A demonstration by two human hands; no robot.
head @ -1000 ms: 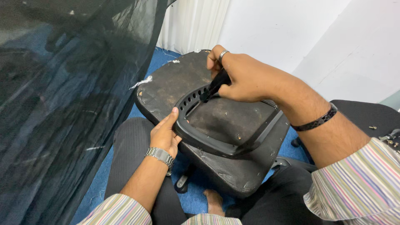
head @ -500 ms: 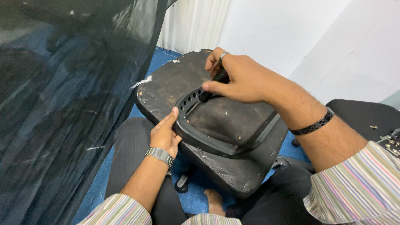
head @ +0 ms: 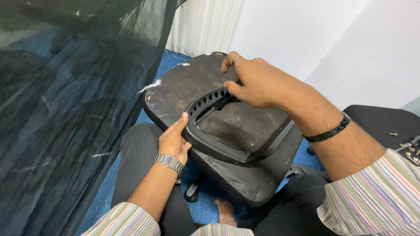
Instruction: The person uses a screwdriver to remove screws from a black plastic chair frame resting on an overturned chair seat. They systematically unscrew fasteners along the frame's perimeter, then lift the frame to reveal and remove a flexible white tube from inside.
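Observation:
An upturned chair seat point(head: 183, 87), dark and dusty with bits of white fluff, rests over my knees. A black plastic frame point(head: 205, 146) with a row of holes lies on it. My left hand point(head: 173, 140) grips the frame's near left edge, thumb on top. My right hand point(head: 256, 81) is closed around a black tool handle point(head: 223, 102) whose tip sits at the frame's inner edge near the holes; most of the tool is hidden by my fingers.
A black mesh sheet point(head: 65, 100) hangs at the left. Blue carpet point(head: 168, 61) lies below, white walls point(head: 297, 30) behind. A black chair seat point(head: 385, 122) at right carries small screws point(head: 392, 134). A bare foot point(head: 225, 212) shows under the seat.
My right hand has rolled over and lowered, so the tool handle, upright before, now lies low under my fingers. The left hand and frame stay put.

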